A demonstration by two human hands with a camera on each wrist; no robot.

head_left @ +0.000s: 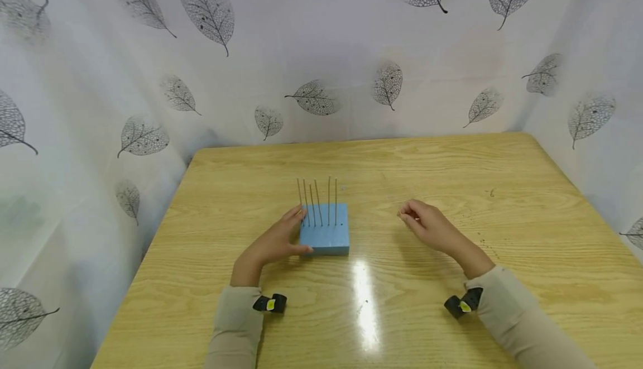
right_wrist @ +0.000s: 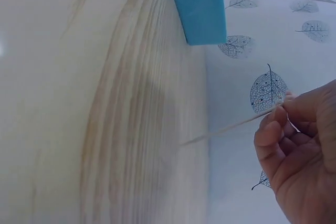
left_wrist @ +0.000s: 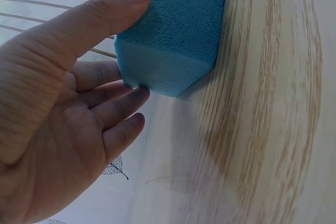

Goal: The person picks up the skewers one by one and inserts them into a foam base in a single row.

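Observation:
A blue foam block (head_left: 324, 239) rests on the table, with several thin brown sticks (head_left: 329, 201) standing in a row in its top. Beside the right end of the row, a small dark hole shows in the foam. My left hand (head_left: 273, 241) holds the block at its left side, the thumb on the near face and the fingers at the side and rear. To the right of the block and apart from it, my right hand (head_left: 427, 226) pinches one thin stick (right_wrist: 231, 127) by its end between thumb and fingertips. That stick barely shows in the head view.
A wood-grain table (head_left: 241, 185) lies under both hands. Behind it and at its sides hangs a white curtain (head_left: 341, 39) printed with dark leaves. Light reflects off the tabletop in front of the block. Each wrist wears a black strap with a small camera.

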